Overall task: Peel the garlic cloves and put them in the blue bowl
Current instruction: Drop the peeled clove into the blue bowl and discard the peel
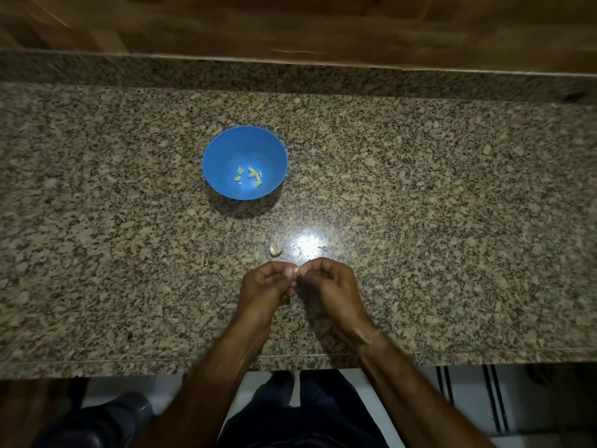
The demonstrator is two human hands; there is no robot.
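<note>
Pinching a pale garlic clove (pixel 299 270) between curled fingers of our left hand (pixel 263 284) and right hand (pixel 330 282), we are holding it over the speckled granite worktop (pixel 420 205), round blue bowl (pixel 223 150) at eleven o'clock.

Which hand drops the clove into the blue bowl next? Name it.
Left, likely: left hand sits nearer the round blue plastic bowl, ahead-left; right hand shares the small pale garlic clove.
</note>
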